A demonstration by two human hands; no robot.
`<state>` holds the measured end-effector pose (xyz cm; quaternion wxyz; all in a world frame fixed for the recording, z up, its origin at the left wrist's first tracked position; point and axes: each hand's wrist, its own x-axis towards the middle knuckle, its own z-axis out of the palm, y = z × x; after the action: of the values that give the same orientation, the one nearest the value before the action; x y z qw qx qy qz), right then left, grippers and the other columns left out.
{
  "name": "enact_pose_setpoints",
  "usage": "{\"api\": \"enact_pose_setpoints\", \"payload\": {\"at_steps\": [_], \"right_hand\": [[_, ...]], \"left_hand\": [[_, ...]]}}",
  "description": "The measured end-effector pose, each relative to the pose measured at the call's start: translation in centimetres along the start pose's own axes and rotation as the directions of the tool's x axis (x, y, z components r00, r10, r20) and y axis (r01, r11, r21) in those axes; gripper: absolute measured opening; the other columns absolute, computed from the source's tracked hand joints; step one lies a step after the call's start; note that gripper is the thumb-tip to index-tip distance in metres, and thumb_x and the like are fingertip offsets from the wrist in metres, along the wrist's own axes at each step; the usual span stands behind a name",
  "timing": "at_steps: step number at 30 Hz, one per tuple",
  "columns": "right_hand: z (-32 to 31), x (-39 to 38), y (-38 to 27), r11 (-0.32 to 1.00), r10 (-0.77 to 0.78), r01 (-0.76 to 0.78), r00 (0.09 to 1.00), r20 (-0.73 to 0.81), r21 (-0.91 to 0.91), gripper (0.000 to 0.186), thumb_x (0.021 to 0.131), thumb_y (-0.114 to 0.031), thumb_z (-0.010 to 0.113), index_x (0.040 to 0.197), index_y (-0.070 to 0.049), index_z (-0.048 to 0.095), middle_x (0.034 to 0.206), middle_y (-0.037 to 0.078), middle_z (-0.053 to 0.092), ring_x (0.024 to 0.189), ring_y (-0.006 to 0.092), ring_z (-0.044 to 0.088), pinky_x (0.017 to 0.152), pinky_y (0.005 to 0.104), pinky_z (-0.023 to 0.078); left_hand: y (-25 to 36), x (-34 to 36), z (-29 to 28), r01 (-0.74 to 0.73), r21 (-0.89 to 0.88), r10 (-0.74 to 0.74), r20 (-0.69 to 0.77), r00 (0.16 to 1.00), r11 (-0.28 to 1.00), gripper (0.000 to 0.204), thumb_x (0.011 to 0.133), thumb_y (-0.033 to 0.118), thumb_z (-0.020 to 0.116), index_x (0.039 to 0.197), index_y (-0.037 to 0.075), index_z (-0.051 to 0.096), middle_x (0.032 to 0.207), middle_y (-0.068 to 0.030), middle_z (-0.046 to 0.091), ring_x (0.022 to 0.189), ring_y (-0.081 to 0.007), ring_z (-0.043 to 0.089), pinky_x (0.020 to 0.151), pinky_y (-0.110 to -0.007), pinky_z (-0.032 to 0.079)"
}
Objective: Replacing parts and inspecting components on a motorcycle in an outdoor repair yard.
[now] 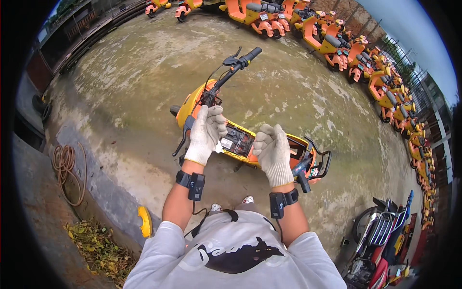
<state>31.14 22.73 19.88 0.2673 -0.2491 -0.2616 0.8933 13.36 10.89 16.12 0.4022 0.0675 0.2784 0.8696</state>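
Both my hands wear off-white knit gloves and are raised over a yellow and orange electric scooter (pixel 195 103). My left hand (pixel 207 135) hovers near the handlebar (pixel 236 66), its fingers loosely curled and apart from the thumb. Level with the scooter's rear half, my right hand (pixel 273 151) is half curled in the same way, with nothing visible in it. Between them the scooter's body lies uncovered, showing a compartment (pixel 236 140) with dark parts and wiring. A cordless power tool (pixel 301 174) rests at the rear, beside the black rear rack (pixel 323 164).
Rows of similar scooters (pixel 332 43) line the far and right sides of the concrete yard. A red motorcycle (pixel 378 245) stands at lower right. To the left are a coiled hose (pixel 65 166), a yellow curved panel (pixel 144 221) and a heap of leaves (pixel 103 250).
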Motion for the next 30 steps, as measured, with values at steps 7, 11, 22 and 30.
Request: {"api": "enact_pose_setpoints", "payload": {"at_steps": [7,11,22,30], "right_hand": [[-10.6,2.4,-3.8,0.908,-0.411,0.342,0.842,-0.348,-0.243,0.026,0.1,-0.029,0.053,0.087,-0.007,0.058,0.07,0.004,0.06,0.053,0.0123,0.054,0.045,0.026,0.042],[-16.5,1.5,-4.4,0.757,-0.497,0.195,0.792,-0.355,-0.624,0.024,0.097,-0.027,0.057,0.087,-0.005,0.06,0.067,0.004,0.06,0.047,0.0127,0.054,0.043,0.0273,0.047],[-41.4,0.8,-4.4,-0.274,-0.41,-0.629,0.761,-0.503,-0.728,0.043,0.082,-0.038,0.062,0.111,-0.007,0.069,0.11,0.024,0.069,0.108,0.0406,0.065,0.097,0.0483,0.049],[-46.9,6.4,-3.6,0.294,-0.515,-0.527,0.616,-0.596,-0.798,0.039,0.086,-0.034,0.061,0.1,0.001,0.073,0.097,0.022,0.073,0.095,0.0354,0.07,0.089,0.0417,0.051]], "left_hand": [[-1.0,-5.4,-4.4,-0.302,0.922,0.498,0.148,0.855,0.244,0.021,0.097,0.018,0.062,0.106,-0.001,0.068,0.079,-0.0034,0.065,0.067,-0.0096,0.061,0.063,-0.025,0.051],[-1.1,-5.8,-6.0,-0.433,0.882,0.598,0.451,0.663,-0.185,0.018,0.087,0.001,0.065,0.105,-0.001,0.068,0.092,-0.0127,0.069,0.08,-0.0231,0.067,0.075,-0.035,0.054],[-3.0,-7.3,-5.5,-0.021,0.953,0.568,0.198,0.799,-0.302,0.069,0.081,0.011,0.074,0.144,0.011,0.046,0.129,-0.0181,0.058,0.116,-0.0367,0.06,0.095,-0.043,0.052],[-4.7,-6.5,-4.5,0.326,0.936,0.57,-0.199,0.797,-0.129,0.071,0.087,0.012,0.067,0.152,0.01,0.037,0.128,-0.0197,0.064,0.111,-0.0306,0.066,0.096,-0.038,0.05]]}}
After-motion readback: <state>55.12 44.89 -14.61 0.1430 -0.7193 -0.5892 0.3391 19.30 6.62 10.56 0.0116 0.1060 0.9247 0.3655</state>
